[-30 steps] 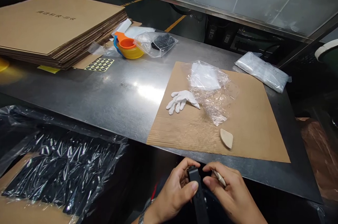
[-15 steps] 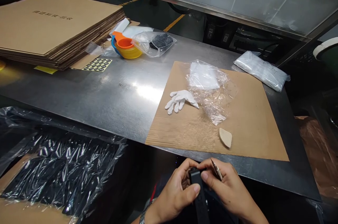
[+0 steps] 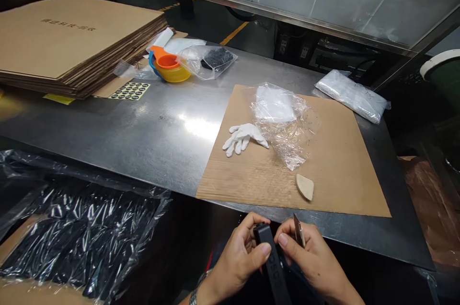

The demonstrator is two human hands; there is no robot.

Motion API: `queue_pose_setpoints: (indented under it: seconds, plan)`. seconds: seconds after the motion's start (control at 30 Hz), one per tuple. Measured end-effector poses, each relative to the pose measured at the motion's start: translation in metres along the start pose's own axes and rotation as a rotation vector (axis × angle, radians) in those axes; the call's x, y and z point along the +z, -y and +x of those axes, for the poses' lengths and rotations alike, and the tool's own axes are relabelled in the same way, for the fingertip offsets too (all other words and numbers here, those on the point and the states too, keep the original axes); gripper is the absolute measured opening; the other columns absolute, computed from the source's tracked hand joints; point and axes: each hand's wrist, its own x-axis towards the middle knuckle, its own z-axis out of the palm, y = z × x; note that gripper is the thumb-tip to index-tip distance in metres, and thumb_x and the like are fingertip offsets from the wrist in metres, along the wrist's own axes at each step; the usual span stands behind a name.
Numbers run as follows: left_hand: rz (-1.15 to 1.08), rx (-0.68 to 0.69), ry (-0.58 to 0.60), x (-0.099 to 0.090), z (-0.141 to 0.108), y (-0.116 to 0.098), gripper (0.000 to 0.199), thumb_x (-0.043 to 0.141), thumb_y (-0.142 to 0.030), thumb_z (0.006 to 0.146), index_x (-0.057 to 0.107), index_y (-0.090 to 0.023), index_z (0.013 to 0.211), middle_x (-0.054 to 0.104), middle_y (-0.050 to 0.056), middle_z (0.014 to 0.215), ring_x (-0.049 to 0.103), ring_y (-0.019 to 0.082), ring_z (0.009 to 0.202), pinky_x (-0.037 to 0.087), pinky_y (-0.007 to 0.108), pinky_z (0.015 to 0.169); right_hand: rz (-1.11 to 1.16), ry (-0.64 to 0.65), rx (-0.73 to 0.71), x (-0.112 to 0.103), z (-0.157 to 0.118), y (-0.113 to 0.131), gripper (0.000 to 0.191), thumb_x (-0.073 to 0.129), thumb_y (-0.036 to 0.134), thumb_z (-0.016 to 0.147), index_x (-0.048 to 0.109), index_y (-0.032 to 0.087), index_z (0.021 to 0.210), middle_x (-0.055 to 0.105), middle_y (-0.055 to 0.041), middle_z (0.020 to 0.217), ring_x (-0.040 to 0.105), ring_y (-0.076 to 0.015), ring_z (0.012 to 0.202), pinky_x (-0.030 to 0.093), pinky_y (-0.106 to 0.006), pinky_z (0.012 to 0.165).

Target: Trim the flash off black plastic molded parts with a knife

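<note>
Below the table's front edge, my left hand is closed around a long black bar-shaped part, thumb on its face and fingers behind. Lettering runs along that face. My right hand is just to the right of the part's upper end, its thumb and forefinger bent together. A small pointed knife sticks up between the right hand's fingers, dark at the blade and pale lower down. The fingers hide the rest of its handle. On the cardboard sheet beyond lie a beige wedge-shaped pad and a white glove.
Crumpled clear plastic lies on the cardboard, with a plastic-wrapped packet behind. Farther left are orange and yellow scoops, a sticker sheet and stacked cardboard. Bagged black parts sit in a box lower left.
My right hand has moved slightly away from the black part, and the knife stands more upright. The part has turned in my left hand, so its lettered face now shows.
</note>
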Motion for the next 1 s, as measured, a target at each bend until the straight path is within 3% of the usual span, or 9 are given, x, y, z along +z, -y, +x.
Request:
queue_pose_setpoints:
  seconds: [0.17,0.4,0.5,0.63,0.77,0.9,1.0]
  plan:
    - [0.017,0.039,-0.02,-0.001,0.0,0.004,0.05,0.066,-0.052,0.071,0.045,-0.019,0.103,0.053,0.0,0.077,0.05,0.013,0.068,0.039,0.027,0.063,0.069,0.008,0.012,0.002,0.002,-0.002,0.038,0.059,0.052,0.08,0.051,0.015,0.072,0.043,0.0054,0.057,0.037,-0.0066,0.052,0.029,-0.02,0.051]
    - [-0.045,0.04,0.015,0.002,0.002,0.004,0.05,0.065,-0.051,0.073,0.044,-0.019,0.105,0.056,0.003,0.082,0.054,0.015,0.072,0.042,0.031,0.068,0.182,0.016,0.081,0.005,0.004,-0.005,0.04,0.058,0.054,0.08,0.05,0.016,0.073,0.046,0.0057,0.054,0.039,-0.0062,0.05,0.029,-0.02,0.051]
    - [-0.062,0.054,-0.023,0.003,0.004,0.006,0.047,0.065,-0.049,0.073,0.044,-0.018,0.103,0.055,0.001,0.077,0.053,0.014,0.069,0.043,0.028,0.064,0.146,-0.016,0.069,0.002,0.004,-0.007,0.039,0.055,0.053,0.083,0.052,0.015,0.073,0.046,0.0051,0.054,0.038,-0.0062,0.05,0.029,-0.019,0.051]
    - [-0.095,0.112,-0.156,0.001,0.007,0.008,0.041,0.065,-0.047,0.075,0.045,-0.019,0.097,0.053,-0.001,0.074,0.05,0.011,0.06,0.045,0.025,0.054,0.014,-0.12,0.025,-0.017,0.0,-0.013,0.04,0.05,0.053,0.085,0.061,0.015,0.084,0.052,0.0016,0.058,0.042,-0.0082,0.053,0.032,-0.021,0.053]
    - [-0.105,0.169,-0.274,0.001,0.008,0.007,0.035,0.065,-0.045,0.075,0.046,-0.02,0.092,0.054,0.001,0.081,0.052,0.013,0.066,0.048,0.027,0.057,-0.071,-0.249,-0.049,-0.041,-0.013,-0.025,0.036,0.056,0.052,0.082,0.064,0.019,0.095,0.057,-0.0014,0.07,0.051,-0.0126,0.064,0.04,-0.024,0.061]
    - [-0.07,0.205,-0.346,0.003,0.007,0.007,0.029,0.064,-0.041,0.077,0.046,-0.021,0.09,0.054,0.002,0.087,0.052,0.015,0.076,0.048,0.029,0.068,-0.178,-0.157,-0.156,-0.048,-0.021,-0.033,0.044,0.066,0.051,0.074,0.061,0.026,0.11,0.059,-0.0063,0.1,0.057,-0.0207,0.087,0.044,-0.024,0.062]
    - [-0.007,0.247,-0.361,0.006,0.008,0.008,0.03,0.064,-0.043,0.076,0.047,-0.021,0.088,0.053,0.001,0.087,0.05,0.015,0.078,0.045,0.028,0.072,-0.299,-0.146,-0.21,-0.044,-0.019,-0.033,0.034,0.064,0.043,0.079,0.061,0.031,0.11,0.058,-0.0049,0.109,0.057,-0.0222,0.099,0.046,-0.023,0.068]
